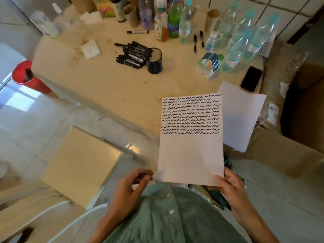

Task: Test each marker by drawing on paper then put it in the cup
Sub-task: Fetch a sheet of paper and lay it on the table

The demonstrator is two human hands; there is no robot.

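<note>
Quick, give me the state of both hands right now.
Left hand: fingers curled, blurred; whether it holds anything cannot be told.
Right hand: pinching the bottom corner of the white paper sheet covered in black squiggles.

A row of plastic bottles (177, 23) stands along the far edge of the surface (105, 85), with cardboard tubes (212, 20) among them. A black phone (251, 78) lies near the right edge, a small carton (208, 64) left of it. A folded tissue (91, 49) lies far left. A red bin (29, 78) and cardboard boxes (284, 151) sit on the floor
</note>
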